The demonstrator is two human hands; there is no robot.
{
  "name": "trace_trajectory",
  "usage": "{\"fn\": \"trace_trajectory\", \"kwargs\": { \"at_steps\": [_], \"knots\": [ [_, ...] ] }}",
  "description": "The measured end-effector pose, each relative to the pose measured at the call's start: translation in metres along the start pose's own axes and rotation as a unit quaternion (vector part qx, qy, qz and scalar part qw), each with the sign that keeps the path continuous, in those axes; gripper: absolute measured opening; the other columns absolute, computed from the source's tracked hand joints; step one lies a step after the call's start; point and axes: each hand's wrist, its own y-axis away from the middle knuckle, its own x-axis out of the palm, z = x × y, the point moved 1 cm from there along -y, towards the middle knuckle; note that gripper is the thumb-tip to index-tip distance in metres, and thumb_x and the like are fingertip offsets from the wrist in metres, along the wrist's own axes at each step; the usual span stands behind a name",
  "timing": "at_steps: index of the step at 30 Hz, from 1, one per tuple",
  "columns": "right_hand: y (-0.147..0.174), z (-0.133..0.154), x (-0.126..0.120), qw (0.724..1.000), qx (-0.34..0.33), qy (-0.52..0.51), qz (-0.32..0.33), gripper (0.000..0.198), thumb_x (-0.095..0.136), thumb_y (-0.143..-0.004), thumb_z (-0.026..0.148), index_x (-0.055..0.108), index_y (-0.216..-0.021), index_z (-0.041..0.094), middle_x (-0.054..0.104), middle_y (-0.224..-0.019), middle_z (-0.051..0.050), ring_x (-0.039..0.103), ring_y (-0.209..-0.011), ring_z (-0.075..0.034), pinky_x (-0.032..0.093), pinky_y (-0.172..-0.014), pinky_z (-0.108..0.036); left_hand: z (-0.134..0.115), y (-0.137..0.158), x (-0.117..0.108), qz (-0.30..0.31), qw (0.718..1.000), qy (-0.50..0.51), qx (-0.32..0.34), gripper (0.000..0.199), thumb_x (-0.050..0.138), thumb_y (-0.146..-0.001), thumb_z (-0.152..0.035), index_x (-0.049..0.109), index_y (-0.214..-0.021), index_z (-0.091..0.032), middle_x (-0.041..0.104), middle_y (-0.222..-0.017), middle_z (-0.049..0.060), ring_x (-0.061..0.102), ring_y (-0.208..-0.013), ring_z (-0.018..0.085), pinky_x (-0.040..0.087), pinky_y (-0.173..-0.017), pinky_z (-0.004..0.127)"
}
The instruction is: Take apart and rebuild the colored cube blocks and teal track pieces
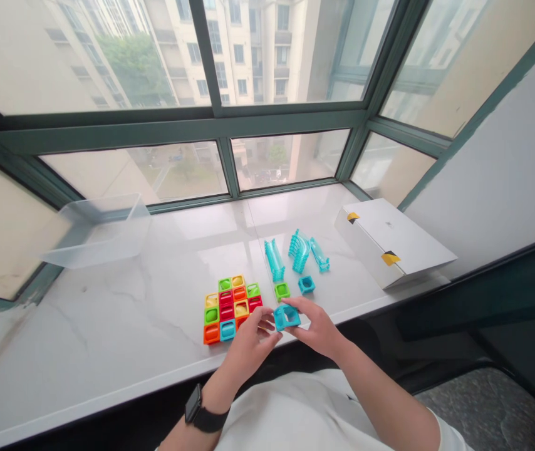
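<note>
A blue marble-run block [280,319] with a round opening is up in front of me, near the counter's front edge. The thumb and fingers of my right hand [319,329] grip it from the right. My left hand [251,343] has its fingers curled against the block's left side. Just beyond the held block lie a green block [282,290] and another blue block [306,285]. To the left, several colored blocks [226,312] in red, orange, yellow, green and blue sit packed side by side; my left hand covers part of them.
Translucent turquoise track pieces, one straight [274,260], one curved [299,252] and one narrow [320,255], lie behind the blocks. A clear plastic bin [98,241] stands at the left back. At right is a white box [396,238]. Windows border the marble-patterned counter [121,338].
</note>
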Motion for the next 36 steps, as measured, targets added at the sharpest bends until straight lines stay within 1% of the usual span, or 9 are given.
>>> {"fn": "trace_trajectory", "kwargs": {
  "at_steps": [3,7,10,13,19,25,29,32,36],
  "knots": [
    [0.003,-0.013,-0.010,0.999,0.030,-0.008,-0.035,0.058,0.078,-0.088,0.028,0.062,-0.144,0.030,0.070,-0.135,-0.008,0.068,-0.120,-0.028,0.056,-0.105,-0.044,-0.003,-0.014,0.006,0.012,0.997,-0.065,0.025,0.041,0.077,-0.087,-0.033,0.067,-0.126,-0.028,0.074,-0.107,0.007,0.071,-0.094,0.023,0.058,-0.078,0.035],
    [0.006,-0.035,-0.024,0.991,0.090,-0.031,-0.095,0.061,0.080,-0.087,0.031,0.059,-0.143,0.026,0.071,-0.133,-0.009,0.071,-0.117,-0.028,0.055,-0.107,-0.046,-0.005,-0.038,0.018,0.012,0.990,-0.121,0.075,0.039,0.076,-0.087,-0.033,0.070,-0.125,-0.029,0.075,-0.110,0.007,0.070,-0.096,0.026,0.057,-0.080,0.038],
    [0.005,-0.049,-0.038,0.986,0.097,-0.039,-0.127,0.054,0.079,-0.089,0.033,0.061,-0.139,0.026,0.070,-0.135,-0.010,0.069,-0.121,-0.028,0.054,-0.111,-0.047,-0.005,-0.059,0.031,0.014,0.981,-0.155,0.114,0.040,0.073,-0.090,-0.032,0.069,-0.129,-0.030,0.073,-0.120,0.009,0.069,-0.104,0.029,0.057,-0.091,0.044],
    [0.002,-0.060,-0.055,0.982,0.092,-0.028,-0.160,0.052,0.077,-0.090,0.035,0.062,-0.138,0.026,0.068,-0.135,-0.009,0.068,-0.123,-0.028,0.054,-0.111,-0.047,-0.003,-0.079,0.045,0.006,0.965,-0.220,0.142,0.049,0.073,-0.089,-0.026,0.063,-0.137,-0.028,0.071,-0.129,0.012,0.066,-0.118,0.034,0.052,-0.104,0.053],
    [-0.003,-0.088,-0.079,0.974,0.107,0.012,-0.200,0.055,0.075,-0.090,0.039,0.062,-0.143,0.027,0.069,-0.135,-0.010,0.068,-0.123,-0.029,0.054,-0.112,-0.050,0.011,-0.112,0.074,0.009,0.939,-0.303,0.165,0.071,0.073,-0.086,-0.016,0.047,-0.152,-0.025,0.065,-0.139,0.015,0.059,-0.132,0.036,0.046,-0.113,0.057],
    [-0.009,-0.102,-0.079,0.974,0.117,0.023,-0.192,0.057,0.074,-0.089,0.036,0.063,-0.144,0.027,0.069,-0.137,-0.010,0.068,-0.124,-0.029,0.055,-0.111,-0.050,0.023,-0.130,0.093,0.001,0.918,-0.372,0.137,0.074,0.073,-0.086,-0.013,0.043,-0.154,-0.015,0.065,-0.138,0.021,0.059,-0.131,0.037,0.046,-0.113,0.054],
    [-0.016,-0.103,-0.074,0.976,0.111,0.034,-0.185,0.055,0.073,-0.087,0.033,0.066,-0.141,0.027,0.070,-0.137,-0.009,0.069,-0.123,-0.028,0.057,-0.109,-0.049,0.031,-0.137,0.095,0.000,0.910,-0.395,0.128,0.071,0.070,-0.088,-0.012,0.044,-0.153,-0.016,0.066,-0.136,0.020,0.062,-0.127,0.035,0.048,-0.110,0.051],
    [-0.021,-0.104,-0.070,0.977,0.107,0.034,-0.184,0.056,0.073,-0.085,0.031,0.068,-0.140,0.027,0.071,-0.137,-0.009,0.069,-0.122,-0.028,0.057,-0.108,-0.048,0.036,-0.140,0.094,-0.009,0.915,-0.383,0.124,0.068,0.067,-0.090,-0.014,0.043,-0.154,-0.020,0.069,-0.133,0.017,0.064,-0.124,0.034,0.049,-0.108,0.050],
    [-0.026,-0.108,-0.066,0.977,0.112,0.032,-0.178,0.057,0.071,-0.084,0.028,0.068,-0.141,0.028,0.071,-0.137,-0.008,0.069,-0.123,-0.028,0.057,-0.108,-0.048,0.041,-0.143,0.092,-0.018,0.938,-0.328,0.112,0.065,0.069,-0.091,-0.020,0.046,-0.152,-0.020,0.071,-0.131,0.019,0.064,-0.126,0.036,0.047,-0.109,0.053]
  ]
}}
